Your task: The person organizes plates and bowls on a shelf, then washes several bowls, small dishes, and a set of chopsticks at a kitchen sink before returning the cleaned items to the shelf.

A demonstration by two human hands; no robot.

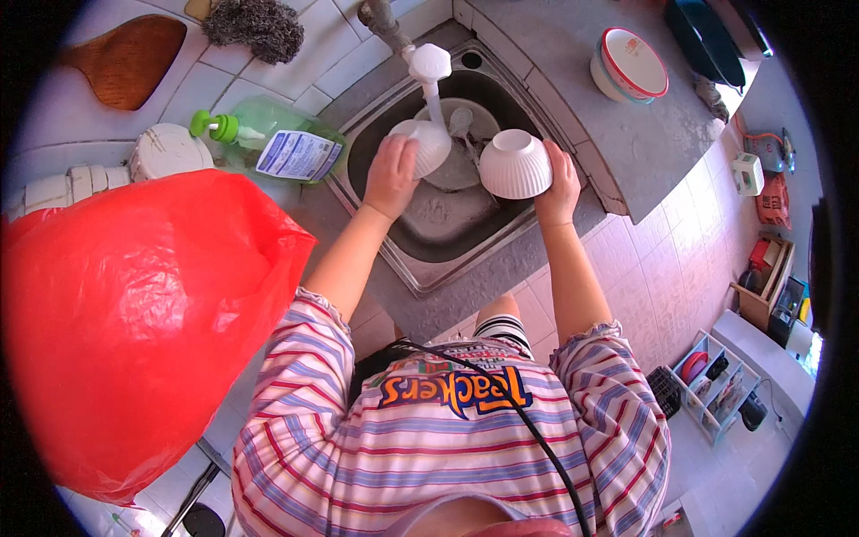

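Over a stainless steel sink [409, 258], my left hand [394, 176] grips a white ribbed bowl [433, 149] tilted beneath the white tap [430, 65], with water running onto it. My right hand [561, 184] holds another white ribbed bowl [515, 168] by its side, upside down with the foot ring up, to the right of the first. Below them in the basin lies a round pale basin or bowl [480, 115] with water and a spoon-like utensil [461, 121] in it; its lower part is partly hidden by the held bowls.
A green pump bottle [268, 144] stands left of the sink, near a large red plastic bag [134, 315]. Stacked bowls with a red rim [631, 64] sit on the grey counter [604, 134] at right. A steel wool scrubber [254, 30] and a wooden spatula [134, 60] are at upper left.
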